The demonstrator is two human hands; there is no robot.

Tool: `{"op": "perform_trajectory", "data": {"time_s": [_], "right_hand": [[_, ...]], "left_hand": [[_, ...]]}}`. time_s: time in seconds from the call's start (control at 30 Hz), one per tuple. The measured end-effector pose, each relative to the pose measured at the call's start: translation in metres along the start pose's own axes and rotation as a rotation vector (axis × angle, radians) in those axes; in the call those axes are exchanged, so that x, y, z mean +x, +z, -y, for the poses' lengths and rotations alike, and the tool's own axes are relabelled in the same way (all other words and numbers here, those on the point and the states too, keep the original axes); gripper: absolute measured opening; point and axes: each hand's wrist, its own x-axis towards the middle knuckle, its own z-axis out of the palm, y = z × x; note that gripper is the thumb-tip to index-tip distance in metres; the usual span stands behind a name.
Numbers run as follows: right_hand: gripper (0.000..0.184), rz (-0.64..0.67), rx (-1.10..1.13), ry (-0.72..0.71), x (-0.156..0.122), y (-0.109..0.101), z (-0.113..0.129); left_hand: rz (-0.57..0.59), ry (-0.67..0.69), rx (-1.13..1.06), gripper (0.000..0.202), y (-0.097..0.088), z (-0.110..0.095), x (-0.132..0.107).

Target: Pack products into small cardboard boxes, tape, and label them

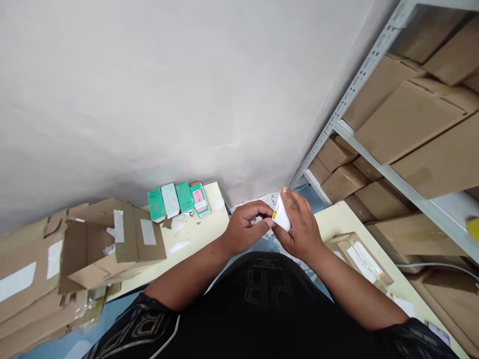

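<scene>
I have one white pack in view, held up between the two hands just ahead of the dark shirt, tilted, with a yellow label along its edge. The right hand has it: the fingers are bent over the far side and the thumb comes round below, closed up snugly against the pack. The left hand is curled, thumb and forefinger nearly meeting at the pack's labelled edge, with a small gap ringed behind them (whether those tips pinch it or merely touch it, I cannot tell).

Beyond the left hand I count four small boxes in a row on the left table: three mostly green, one of these with a pink panel, and one paler, second from the left. A few white scraps lie in front of them. Nearer stands one open-mouthed carton bearing two white labels.

On my right, one taped carton sits on the right table, with one phone near the corner. Past that, a metal rack holds brown boxes, too overlapped to count.
</scene>
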Motion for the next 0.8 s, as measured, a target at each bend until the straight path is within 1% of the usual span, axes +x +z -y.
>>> {"op": "perform_trajectory", "data": {"time_s": [0.13,0.27,0.37,0.47,0.63,0.73,0.8], "right_hand": [[0.085,-0.005,0.015,-0.053,0.008,0.003,-0.022],[0.083,0.007,0.072,-0.096,0.012,0.0,-0.041],[0.083,0.023,0.121,-0.123,0.014,-0.002,-0.051],[0.08,0.051,0.173,-0.14,0.016,-0.002,-0.058],[0.08,0.079,0.216,-0.19,0.02,0.005,-0.055],[0.079,0.105,0.25,-0.193,0.022,0.012,-0.047],[0.079,0.143,0.313,-0.18,0.022,0.019,-0.04]], "left_hand": [[-0.126,0.006,0.032,0.018,0.014,0.002,0.004],[-0.231,-0.017,0.07,0.017,0.033,0.003,0.009],[-0.29,-0.023,0.098,0.017,0.045,0.003,0.01],[-0.345,-0.048,0.137,0.018,0.052,0.001,0.01],[-0.41,-0.088,0.185,0.019,0.053,-0.004,0.004],[-0.423,-0.13,0.172,0.015,0.046,-0.005,0.0],[-0.408,-0.182,0.123,0.01,0.04,-0.004,-0.002]]}}
